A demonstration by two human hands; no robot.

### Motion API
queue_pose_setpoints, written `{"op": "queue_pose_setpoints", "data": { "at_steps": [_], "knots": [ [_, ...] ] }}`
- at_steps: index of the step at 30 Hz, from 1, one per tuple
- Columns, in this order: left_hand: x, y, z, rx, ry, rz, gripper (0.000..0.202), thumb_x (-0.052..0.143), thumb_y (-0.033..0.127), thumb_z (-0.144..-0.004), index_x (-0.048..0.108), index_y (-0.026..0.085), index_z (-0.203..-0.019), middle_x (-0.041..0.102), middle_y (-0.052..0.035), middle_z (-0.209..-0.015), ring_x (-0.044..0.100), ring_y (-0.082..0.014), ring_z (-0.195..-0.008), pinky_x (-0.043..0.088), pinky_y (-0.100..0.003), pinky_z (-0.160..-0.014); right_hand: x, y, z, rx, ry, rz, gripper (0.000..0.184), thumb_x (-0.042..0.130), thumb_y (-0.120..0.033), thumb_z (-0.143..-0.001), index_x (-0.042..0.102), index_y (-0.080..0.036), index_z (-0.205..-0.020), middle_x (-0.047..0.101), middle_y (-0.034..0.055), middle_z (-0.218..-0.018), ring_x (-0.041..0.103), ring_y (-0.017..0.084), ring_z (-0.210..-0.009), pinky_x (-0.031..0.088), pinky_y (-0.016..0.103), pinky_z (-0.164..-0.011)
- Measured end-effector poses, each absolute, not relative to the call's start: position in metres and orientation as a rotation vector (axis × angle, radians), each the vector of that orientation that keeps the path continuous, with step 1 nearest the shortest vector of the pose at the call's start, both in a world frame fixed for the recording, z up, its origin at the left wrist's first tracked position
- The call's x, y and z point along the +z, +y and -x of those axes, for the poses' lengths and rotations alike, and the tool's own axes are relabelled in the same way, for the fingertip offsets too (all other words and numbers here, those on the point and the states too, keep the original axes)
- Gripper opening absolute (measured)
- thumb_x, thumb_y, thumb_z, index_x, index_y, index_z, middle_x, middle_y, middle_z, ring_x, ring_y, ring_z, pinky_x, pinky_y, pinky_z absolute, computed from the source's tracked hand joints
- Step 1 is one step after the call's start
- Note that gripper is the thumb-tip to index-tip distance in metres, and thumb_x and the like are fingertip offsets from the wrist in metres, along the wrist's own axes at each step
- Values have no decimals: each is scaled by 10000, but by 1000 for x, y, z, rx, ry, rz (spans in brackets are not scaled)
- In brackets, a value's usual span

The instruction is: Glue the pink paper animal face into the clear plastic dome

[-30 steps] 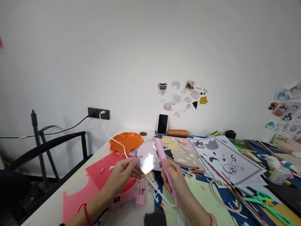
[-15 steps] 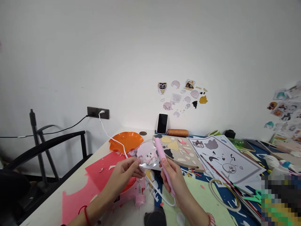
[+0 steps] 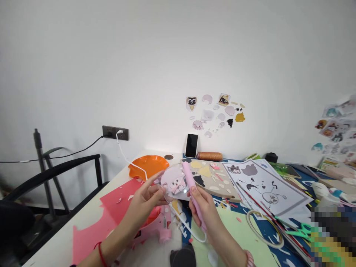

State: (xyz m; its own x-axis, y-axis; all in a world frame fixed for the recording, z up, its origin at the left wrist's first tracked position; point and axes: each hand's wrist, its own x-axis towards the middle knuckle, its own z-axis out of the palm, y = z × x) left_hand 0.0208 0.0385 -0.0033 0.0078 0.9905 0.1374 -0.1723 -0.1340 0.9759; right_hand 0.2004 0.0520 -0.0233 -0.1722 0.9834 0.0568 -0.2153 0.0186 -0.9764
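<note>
My left hand [image 3: 152, 194] pinches the edge of a clear plastic piece that bears a pale pink cartoon animal cutout [image 3: 174, 180]. In my right hand [image 3: 202, 204] is a slim pink wand [image 3: 190, 178], gripped like a stick and slanting up, with its top end beside the cutout's right edge; whether they touch I cannot tell. A white cable [image 3: 185, 224] leaves the wand's lower end and passes behind my left hand. Below the hands lies a pink tool shaped like a glue gun [image 3: 165, 230], partly hidden by my left arm.
An orange scalloped tray [image 3: 148, 165] and red sheets [image 3: 119, 198] lie on the left. Behind the hands is a board with cut shapes [image 3: 222, 187]; a phone [image 3: 191, 145] leans on the wall. At right are a printed sheet [image 3: 267, 185], tape roll [image 3: 250, 222] and green scissors [image 3: 302, 231].
My left hand's fingers have spread and shifted upward along the plastic piece's left edge, and the cutout has tilted slightly. The right hand with the wand has barely moved.
</note>
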Motion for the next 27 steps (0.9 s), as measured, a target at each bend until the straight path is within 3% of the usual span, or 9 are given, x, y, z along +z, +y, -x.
{"op": "queue_pose_setpoints", "data": {
  "at_steps": [3, 9, 17, 23, 27],
  "knots": [
    [0, 38, -18, 1319, 991, -1191, 816, 700, 414, -736, 306, 171, -1408, 679, 0, -748, 676, -192, -705, 553, -321, -706, -22, 52, -201, 1425, -1205, 914, 434, 535, -599, -789, 499, -171, -730, 429, -98, -430, 277, 10, -239, 125, 145, -264],
    [1, 36, -18, 1280, 1008, -1192, 774, 633, 458, -787, 285, 212, -1434, 656, 19, -712, 674, -186, -678, 558, -320, -665, -22, 50, -201, 1461, -1253, 885, 459, 528, -622, -783, 516, -164, -759, 432, -97, -429, 277, 12, -238, 125, 153, -267],
    [-6, 39, -20, 1365, 1074, -1142, 721, 693, 448, -737, 432, 209, -1366, 600, 63, -655, 618, -131, -593, 557, -287, -636, -22, 51, -199, 1469, -1222, 889, 474, 553, -644, -743, 488, -175, -716, 429, -97, -424, 265, 11, -229, 121, 152, -253],
    [-6, 38, -21, 1375, 1093, -1116, 653, 705, 448, -727, 517, 215, -1307, 636, 52, -680, 636, -145, -632, 560, -298, -678, -24, 51, -199, 1460, -1234, 887, 444, 541, -616, -772, 473, -181, -712, 436, -95, -426, 276, 11, -229, 118, 149, -258],
    [-2, 36, -23, 1375, 1093, -1134, 598, 674, 420, -756, 526, 227, -1302, 684, 23, -755, 619, -135, -596, 554, -286, -617, -22, 48, -199, 1458, -1227, 920, 436, 542, -601, -780, 456, -183, -693, 446, -90, -439, 286, 9, -233, 123, 143, -258]
  ]
}}
